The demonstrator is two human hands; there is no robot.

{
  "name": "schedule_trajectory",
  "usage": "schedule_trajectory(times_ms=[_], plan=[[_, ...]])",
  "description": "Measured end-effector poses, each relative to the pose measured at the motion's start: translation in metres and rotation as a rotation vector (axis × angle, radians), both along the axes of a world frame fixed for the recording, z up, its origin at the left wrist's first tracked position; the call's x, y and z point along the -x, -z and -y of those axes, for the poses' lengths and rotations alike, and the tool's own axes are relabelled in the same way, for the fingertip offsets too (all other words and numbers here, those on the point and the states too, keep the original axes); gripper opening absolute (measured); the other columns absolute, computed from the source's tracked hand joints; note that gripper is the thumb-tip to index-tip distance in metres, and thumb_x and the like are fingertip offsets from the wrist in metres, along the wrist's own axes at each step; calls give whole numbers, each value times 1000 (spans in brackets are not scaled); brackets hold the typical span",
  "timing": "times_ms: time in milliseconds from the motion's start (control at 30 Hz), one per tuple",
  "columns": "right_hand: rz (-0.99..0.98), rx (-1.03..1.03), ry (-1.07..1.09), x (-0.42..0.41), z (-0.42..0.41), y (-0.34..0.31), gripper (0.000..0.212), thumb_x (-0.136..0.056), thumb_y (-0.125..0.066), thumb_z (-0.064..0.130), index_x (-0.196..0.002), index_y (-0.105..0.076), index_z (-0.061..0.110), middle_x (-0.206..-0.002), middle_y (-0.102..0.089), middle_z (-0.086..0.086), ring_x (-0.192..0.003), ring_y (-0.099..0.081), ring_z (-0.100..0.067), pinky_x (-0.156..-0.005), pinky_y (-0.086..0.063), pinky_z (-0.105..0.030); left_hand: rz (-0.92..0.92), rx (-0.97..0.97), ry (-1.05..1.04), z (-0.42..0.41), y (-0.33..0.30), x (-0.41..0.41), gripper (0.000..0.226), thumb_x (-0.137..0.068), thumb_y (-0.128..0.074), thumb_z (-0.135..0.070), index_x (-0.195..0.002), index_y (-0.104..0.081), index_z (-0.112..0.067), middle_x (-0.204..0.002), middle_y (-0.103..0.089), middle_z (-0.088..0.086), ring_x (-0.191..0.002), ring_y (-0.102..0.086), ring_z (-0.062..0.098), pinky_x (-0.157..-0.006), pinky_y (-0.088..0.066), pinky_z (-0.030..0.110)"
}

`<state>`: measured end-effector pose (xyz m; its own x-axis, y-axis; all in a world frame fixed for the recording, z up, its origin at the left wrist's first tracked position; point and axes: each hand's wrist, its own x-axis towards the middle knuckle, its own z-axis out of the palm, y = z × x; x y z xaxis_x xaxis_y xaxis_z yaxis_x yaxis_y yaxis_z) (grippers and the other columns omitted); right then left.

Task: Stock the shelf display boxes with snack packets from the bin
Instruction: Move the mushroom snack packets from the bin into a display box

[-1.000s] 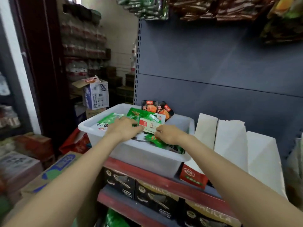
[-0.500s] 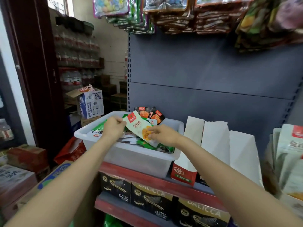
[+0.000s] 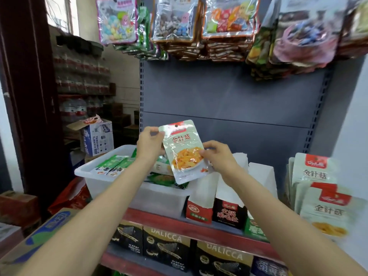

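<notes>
A pale snack packet [image 3: 184,151] with a red top label and a yellow food picture is held up above the white plastic bin [image 3: 159,198]. My left hand [image 3: 150,144] pinches its top left corner. My right hand [image 3: 218,156] pinches its right edge. Green and pale packets [image 3: 113,167] lie in the bin. To the right of the bin stand three open display boxes: a red-fronted one [image 3: 199,213], a black-fronted one [image 3: 229,215] and a green-fronted one [image 3: 254,228]. At the far right a display box [image 3: 318,188] holds matching pale packets.
The bin and boxes sit on a red-edged shelf [image 3: 191,229] against a grey back panel. Candy bags [image 3: 199,22] hang overhead. Black wafer boxes [image 3: 165,250] fill the shelf below. Cartons [image 3: 97,136] and bottled water stand at the left.
Both hands have lifted the pale packet out of the bin and turned it upright, facing me. The view has tilted up, showing the hanging bags and the stocked box at the right.
</notes>
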<state>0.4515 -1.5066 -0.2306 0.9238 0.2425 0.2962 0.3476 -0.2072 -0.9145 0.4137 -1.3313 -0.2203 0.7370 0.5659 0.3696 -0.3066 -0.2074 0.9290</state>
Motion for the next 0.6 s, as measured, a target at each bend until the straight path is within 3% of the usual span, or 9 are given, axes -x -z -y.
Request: schedule_trajectory(times_ms=[67, 167, 300, 433, 600], plan=[[11, -54, 57, 5, 24, -4, 10, -93, -55, 10, -86, -60, 17, -93, -64, -3, -88, -65, -24, -74, -55, -44, -62, -8, 227, 25, 0, 5, 23, -91, -61, -13, -110, -48, -15, -95, -66, 3, -72, -67, 14, -54, -57, 27], [64, -55, 158, 8, 67, -6, 7, -91, -56, 10, -87, -58, 16, -92, -65, -4, -87, -67, -24, -76, -56, -42, -167, -202, 432, 67, 3, 4, 42, -83, -70, -8, -114, -43, -21, -93, -71, 4, -78, -70, 18, -61, -59, 34], [168, 9, 263, 10, 131, -13, 16, -89, -60, 5, -80, -56, 18, -89, -67, -11, -87, -67, -27, -78, -56, -48, -90, -255, 498, 126, -1, -13, 44, -83, -68, -4, -111, -40, -24, -93, -71, 10, -77, -68, 20, -62, -59, 35], [234, 55, 377, 7, 188, -24, 18, -87, -62, 3, -80, -54, 18, -90, -68, -12, -88, -66, -27, -80, -55, -47, -9, -309, 547, 185, -7, -32, 43, -86, -66, -9, -112, -38, -28, -97, -69, 5, -85, -67, 17, -67, -60, 34], [261, 57, 508, -6, 246, -25, 25, -83, -66, 6, -75, -54, 26, -90, -68, -9, -87, -66, -28, -79, -54, -53, 38, -372, 569, 243, -12, -48, 45, -87, -65, -8, -119, -41, -29, -89, -67, 3, -81, -66, 10, -62, -58, 27]])
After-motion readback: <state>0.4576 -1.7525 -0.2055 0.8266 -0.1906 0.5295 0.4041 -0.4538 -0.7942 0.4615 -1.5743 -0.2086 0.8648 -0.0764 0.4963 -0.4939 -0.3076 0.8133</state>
